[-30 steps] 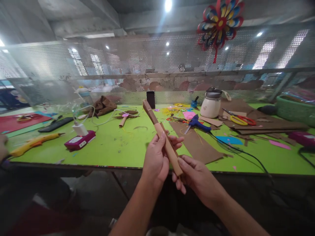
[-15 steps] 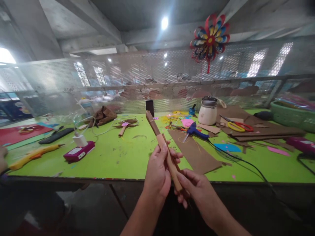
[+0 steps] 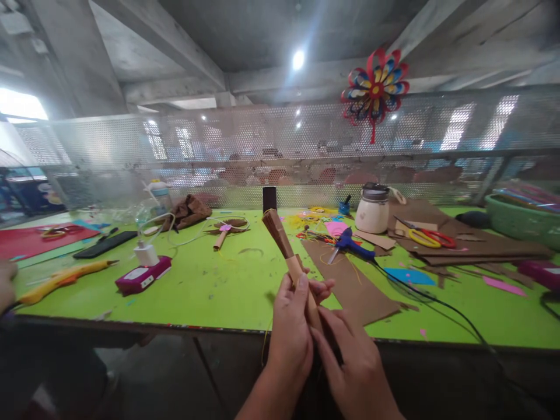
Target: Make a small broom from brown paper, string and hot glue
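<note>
A folded brown paper fan [image 3: 277, 234] with pleats and light cardboard handle strips slants up and away over the table's front edge. Around the strips my left hand [image 3: 291, 318] is closed, thumb on top. Lower down, my right hand [image 3: 350, 344] pinches the same handle; its fingertips are partly hidden. A thin yellow thread hangs beside my left wrist. Beyond the hands, an opened round paper fan [image 3: 238, 225] with a pink tag and rolled handle lies on the green table [image 3: 184, 291].
To the right are a blue glue gun [image 3: 356, 248], a brown paper sheet [image 3: 354, 291], scissors [image 3: 431, 238] and a white jar [image 3: 371, 211]. On the left lie a purple power strip [image 3: 144, 274] and a yellow glue gun [image 3: 65, 282], near another person's hand [image 3: 6, 286].
The pleated end has spread a little and shows more folds. Both hands have shifted slightly right and down in view, and my right hand has moved up the handle, closer to my left.
</note>
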A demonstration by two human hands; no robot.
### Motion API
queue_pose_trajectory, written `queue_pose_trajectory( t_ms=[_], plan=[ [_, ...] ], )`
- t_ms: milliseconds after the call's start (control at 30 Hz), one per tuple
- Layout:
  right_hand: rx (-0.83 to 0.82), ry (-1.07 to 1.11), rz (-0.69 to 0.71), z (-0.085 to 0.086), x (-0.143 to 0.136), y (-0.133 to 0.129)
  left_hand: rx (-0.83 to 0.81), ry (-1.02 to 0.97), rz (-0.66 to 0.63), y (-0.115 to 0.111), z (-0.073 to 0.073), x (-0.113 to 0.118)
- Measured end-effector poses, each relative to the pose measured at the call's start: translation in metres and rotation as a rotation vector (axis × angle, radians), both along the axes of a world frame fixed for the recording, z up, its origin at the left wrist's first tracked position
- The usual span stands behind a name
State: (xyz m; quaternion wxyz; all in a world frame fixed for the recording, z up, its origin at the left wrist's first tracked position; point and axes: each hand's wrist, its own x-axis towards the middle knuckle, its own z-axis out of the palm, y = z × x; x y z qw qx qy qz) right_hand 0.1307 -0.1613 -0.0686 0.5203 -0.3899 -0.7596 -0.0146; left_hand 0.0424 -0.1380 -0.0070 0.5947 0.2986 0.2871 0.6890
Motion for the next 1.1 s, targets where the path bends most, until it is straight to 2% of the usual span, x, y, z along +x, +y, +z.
queue_pose_trajectory(
  t_ms=[200,333,433,567,667,767,900,967,1033,1100],
  plan=[
    [0.080,-0.110,0.032,0.000,0.002,0.003,0.009,0.036,-0.061,-0.007,0.002,-0.002],
    [-0.005,-0.104,0.129,0.006,0.008,0.002,-0.006,0.028,-0.123,-0.006,0.001,-0.006],
    [-0.026,-0.043,0.120,0.006,0.010,0.002,-0.015,0.010,-0.168,-0.004,0.000,-0.008],
    [-0.077,0.054,0.099,0.003,0.006,0.005,-0.033,0.005,-0.135,0.002,-0.002,-0.009],
    [-0.122,-0.004,0.130,0.006,0.004,0.006,-0.077,0.020,-0.122,0.008,-0.002,-0.011],
    [-0.162,-0.142,0.149,0.024,0.011,0.005,-0.108,0.071,-0.137,0.018,0.002,-0.019],
    [-0.126,-0.135,0.113,0.067,0.041,0.021,-0.115,0.202,-0.220,0.041,0.014,-0.039],
    [-0.069,-0.095,-0.009,0.089,0.065,0.049,-0.126,0.260,-0.272,0.056,0.020,-0.050],
    [-0.026,-0.020,-0.198,0.108,0.093,0.091,-0.116,0.290,-0.283,0.074,0.025,-0.059],
    [-0.106,0.089,-0.342,0.120,0.120,0.139,-0.090,0.288,-0.297,0.090,0.029,-0.065]
  ],
)
